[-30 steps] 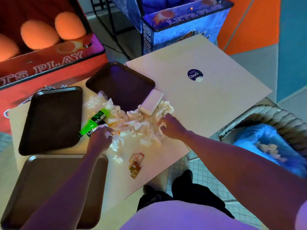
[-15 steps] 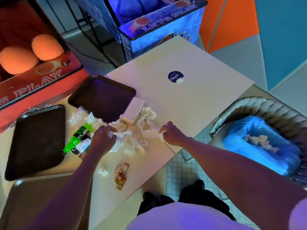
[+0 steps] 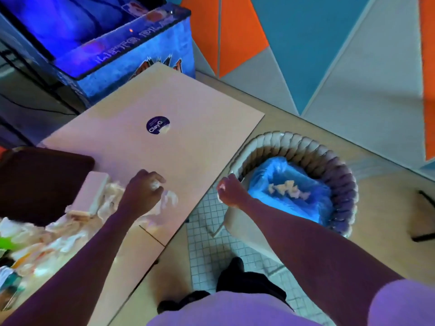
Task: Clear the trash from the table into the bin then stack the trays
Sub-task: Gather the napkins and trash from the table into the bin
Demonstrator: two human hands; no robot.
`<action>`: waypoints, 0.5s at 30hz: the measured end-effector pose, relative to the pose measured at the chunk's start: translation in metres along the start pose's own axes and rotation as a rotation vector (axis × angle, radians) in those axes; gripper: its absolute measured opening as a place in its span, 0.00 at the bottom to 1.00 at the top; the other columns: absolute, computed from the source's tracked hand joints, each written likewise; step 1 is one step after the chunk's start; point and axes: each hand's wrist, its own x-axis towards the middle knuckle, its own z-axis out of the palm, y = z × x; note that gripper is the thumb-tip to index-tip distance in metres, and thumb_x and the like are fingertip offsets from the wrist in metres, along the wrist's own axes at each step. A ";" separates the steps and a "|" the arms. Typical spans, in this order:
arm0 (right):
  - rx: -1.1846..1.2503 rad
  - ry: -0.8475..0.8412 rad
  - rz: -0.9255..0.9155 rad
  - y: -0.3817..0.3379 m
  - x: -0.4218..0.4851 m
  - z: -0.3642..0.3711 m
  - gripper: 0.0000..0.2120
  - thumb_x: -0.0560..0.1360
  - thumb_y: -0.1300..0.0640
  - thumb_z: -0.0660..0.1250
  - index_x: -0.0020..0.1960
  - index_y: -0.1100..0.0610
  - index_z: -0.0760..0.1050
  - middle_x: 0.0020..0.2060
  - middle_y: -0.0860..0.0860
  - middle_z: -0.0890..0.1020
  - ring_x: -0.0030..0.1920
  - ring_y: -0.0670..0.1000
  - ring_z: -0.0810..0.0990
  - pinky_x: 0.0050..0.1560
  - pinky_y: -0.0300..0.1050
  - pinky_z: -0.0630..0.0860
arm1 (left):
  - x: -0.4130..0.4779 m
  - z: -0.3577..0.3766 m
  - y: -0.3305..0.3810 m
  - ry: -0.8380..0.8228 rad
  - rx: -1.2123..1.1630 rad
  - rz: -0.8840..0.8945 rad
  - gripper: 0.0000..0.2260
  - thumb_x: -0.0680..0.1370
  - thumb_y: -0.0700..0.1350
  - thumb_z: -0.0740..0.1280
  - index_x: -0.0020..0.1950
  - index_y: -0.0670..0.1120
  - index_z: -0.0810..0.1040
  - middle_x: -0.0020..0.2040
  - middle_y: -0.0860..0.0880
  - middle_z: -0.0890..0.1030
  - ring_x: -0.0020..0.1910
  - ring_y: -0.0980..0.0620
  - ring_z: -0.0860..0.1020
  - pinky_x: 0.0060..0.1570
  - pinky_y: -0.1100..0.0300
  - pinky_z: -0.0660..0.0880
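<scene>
My left hand [image 3: 141, 191] grips a wad of crumpled white napkins [image 3: 168, 200] on the table [image 3: 188, 142], near its right edge. My right hand [image 3: 229, 192] is off the table, curled round a small bit of white paper, just left of the woven bin [image 3: 306, 147] with its blue liner [image 3: 266, 175]. Crumpled paper lies inside the bin. More napkins [image 3: 63, 234] and a white box [image 3: 90, 194] lie to the left, beside a dark tray [image 3: 35, 180]. A green bottle [image 3: 6, 243] shows at the left edge.
A blue arcade cabinet [image 3: 113, 48] stands behind the table. A round dark sticker [image 3: 158, 125] marks the tabletop. Small wrappers [image 3: 9, 285] lie at the lower left. My dark shoes [image 3: 235, 274] are on the tiled floor by the table's edge.
The view has swung right toward the bin. My right hand left the table with paper and moved beside the bin. My left hand dragged a wad of napkins rightward across the table.
</scene>
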 end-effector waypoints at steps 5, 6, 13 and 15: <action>0.048 0.066 0.139 0.072 -0.010 -0.052 0.17 0.76 0.47 0.62 0.54 0.57 0.79 0.57 0.59 0.73 0.58 0.59 0.76 0.61 0.48 0.72 | 0.045 0.046 0.092 -0.125 -0.087 0.078 0.11 0.73 0.40 0.71 0.51 0.55 0.83 0.48 0.53 0.75 0.42 0.54 0.78 0.45 0.59 0.72; 0.065 0.101 0.148 0.086 -0.012 -0.062 0.16 0.77 0.48 0.63 0.55 0.59 0.79 0.58 0.61 0.73 0.57 0.61 0.76 0.61 0.50 0.71 | 0.053 0.055 0.110 -0.144 -0.099 0.100 0.11 0.73 0.40 0.71 0.50 0.56 0.82 0.48 0.53 0.74 0.43 0.54 0.78 0.45 0.60 0.73; 0.069 0.242 0.280 0.202 -0.013 -0.087 0.17 0.77 0.46 0.58 0.53 0.54 0.80 0.54 0.56 0.79 0.55 0.60 0.78 0.56 0.53 0.75 | 0.100 0.109 0.209 -0.271 -0.152 0.226 0.10 0.73 0.38 0.69 0.48 0.53 0.82 0.51 0.52 0.75 0.47 0.54 0.78 0.42 0.64 0.71; 0.101 0.289 0.314 0.210 -0.032 -0.108 0.12 0.76 0.55 0.65 0.58 0.53 0.78 0.56 0.57 0.78 0.56 0.60 0.78 0.57 0.53 0.74 | 0.111 0.125 0.230 -0.297 -0.162 0.249 0.11 0.73 0.37 0.69 0.49 0.53 0.82 0.52 0.52 0.76 0.49 0.54 0.78 0.45 0.64 0.72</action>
